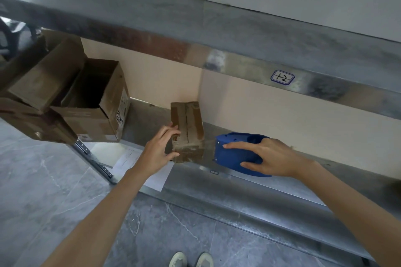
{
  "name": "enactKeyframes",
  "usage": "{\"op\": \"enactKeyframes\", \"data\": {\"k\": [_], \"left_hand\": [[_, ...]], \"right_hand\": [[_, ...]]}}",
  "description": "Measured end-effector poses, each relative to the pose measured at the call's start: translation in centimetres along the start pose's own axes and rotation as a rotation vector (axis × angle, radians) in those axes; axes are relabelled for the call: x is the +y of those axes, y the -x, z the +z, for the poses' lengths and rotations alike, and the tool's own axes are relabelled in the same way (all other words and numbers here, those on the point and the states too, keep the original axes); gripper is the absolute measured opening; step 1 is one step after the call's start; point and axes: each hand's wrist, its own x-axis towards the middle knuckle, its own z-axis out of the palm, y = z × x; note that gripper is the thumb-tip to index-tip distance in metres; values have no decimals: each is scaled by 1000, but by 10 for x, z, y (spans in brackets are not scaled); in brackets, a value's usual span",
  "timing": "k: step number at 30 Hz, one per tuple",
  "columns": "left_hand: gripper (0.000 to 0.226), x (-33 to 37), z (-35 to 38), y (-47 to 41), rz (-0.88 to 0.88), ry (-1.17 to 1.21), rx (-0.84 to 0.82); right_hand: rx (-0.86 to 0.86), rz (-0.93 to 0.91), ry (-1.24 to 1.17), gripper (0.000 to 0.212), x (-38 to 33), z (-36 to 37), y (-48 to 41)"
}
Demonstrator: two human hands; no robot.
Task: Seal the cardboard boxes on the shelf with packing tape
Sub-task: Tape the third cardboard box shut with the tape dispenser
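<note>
Steel shelving [249, 180] runs across the frame above a grey marbled floor [54, 180]. At the left, open cardboard boxes [91, 119] sit on the lower shelf, flaps raised. Just right of them, paper sheets [130, 158] lie at the shelf's front edge. In the centre, the left hand [159, 149] holds a small cardboard box [188, 128], fingers on its top left edge and thumb on its front face; brown tape already crosses its top. Just beside it, the right hand [267, 157] grips a blue tape dispenser [230, 156], index finger stretched along the top. At upper right, a label [282, 77] marks the upper shelf's edge.
</note>
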Motion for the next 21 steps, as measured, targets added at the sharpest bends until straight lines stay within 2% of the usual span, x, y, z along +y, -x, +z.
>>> {"op": "enactKeyframes", "data": {"k": [12, 21], "left_hand": [[65, -4, 1, 0, -7, 22, -20], [70, -9, 5, -1, -6, 30, 5]], "right_hand": [[-54, 73, 11, 62, 0, 21, -24], [14, 71, 163, 61, -20, 42, -37]]}}
